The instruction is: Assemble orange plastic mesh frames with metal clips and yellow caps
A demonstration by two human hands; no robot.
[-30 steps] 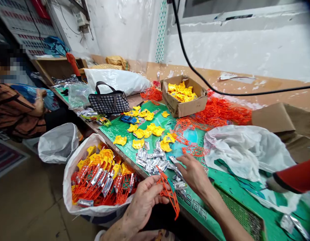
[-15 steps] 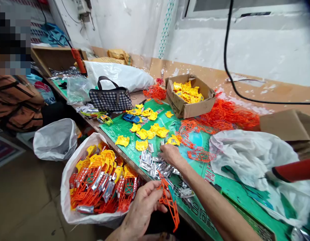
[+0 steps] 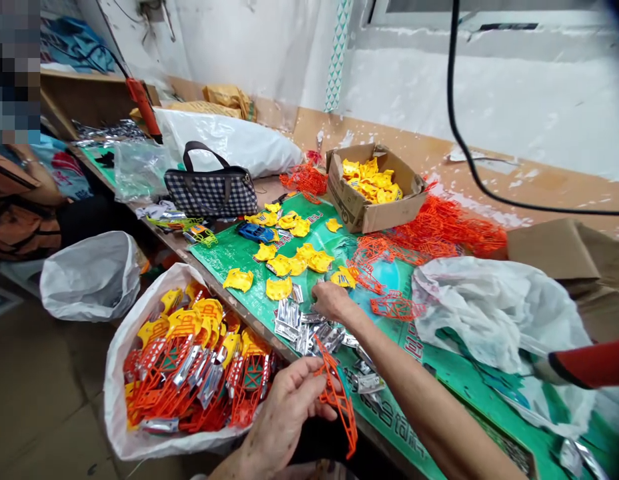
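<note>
My left hand [image 3: 287, 407] is closed on an orange plastic lattice frame [image 3: 338, 400], like a toy car's roll cage, held tilted at the near table edge. My right hand [image 3: 332, 301] reaches over the green table cover, fingers curled downward at the back of a pile of silver pieces [image 3: 309, 333]. Its fingertips are partly hidden, so what they grip cannot be made out. Beside that hand lies a yellow car-body piece [image 3: 343, 277]; several more yellow pieces [image 3: 279, 288] are spread behind the silver pile. A blue toy car body [image 3: 257, 233] lies among them.
A white sack [image 3: 114, 393] of orange, yellow and silver assemblies stands left of my hands. Behind are a cardboard box [image 3: 372, 219] of yellow pieces and heaped orange frames [image 3: 439, 230]. A red-handled tool [image 3: 589, 365] juts in at right. A person [image 3: 19, 200] sits far left.
My right hand has shifted slightly left over the silver pile, and its fingers look more curled. My left hand keeps the orange frame nearly still. The view has turned slightly.
</note>
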